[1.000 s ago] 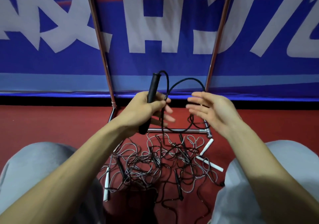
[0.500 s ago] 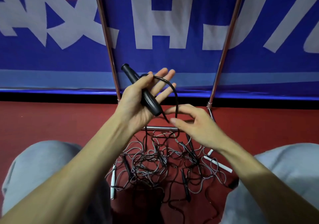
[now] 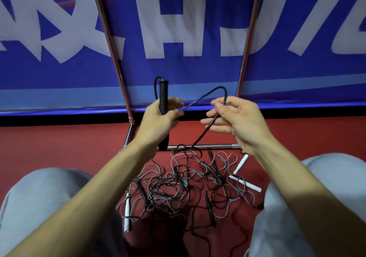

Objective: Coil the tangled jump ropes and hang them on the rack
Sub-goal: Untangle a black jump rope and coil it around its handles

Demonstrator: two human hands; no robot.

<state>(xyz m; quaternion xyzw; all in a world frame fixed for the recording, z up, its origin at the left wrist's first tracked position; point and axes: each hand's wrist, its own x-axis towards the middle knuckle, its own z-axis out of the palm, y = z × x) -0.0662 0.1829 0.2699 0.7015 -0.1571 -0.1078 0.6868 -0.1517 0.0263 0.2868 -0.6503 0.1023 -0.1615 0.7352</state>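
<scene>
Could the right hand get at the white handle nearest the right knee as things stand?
Probably not at once: the right hand pinches the black rope. The white handle lies uncovered, so once freed, the way down looks open.

1. A banner on the far side is showing deep blue with huge white characters, a thin red-orange streak near its top and a paler blue band along its bottom edge.
2. A black strip is running just beneath it.
3. The floor is showing brick red.
4. The rack bar is gleaming silver, and the uprights are taking on a coppery tint.
5. The raised handle and its cord are showing matt black.
6. The tangle of ropes is mixing black and grey cords with white handles.
7. Trousers at near left and right are showing light grey.
</scene>
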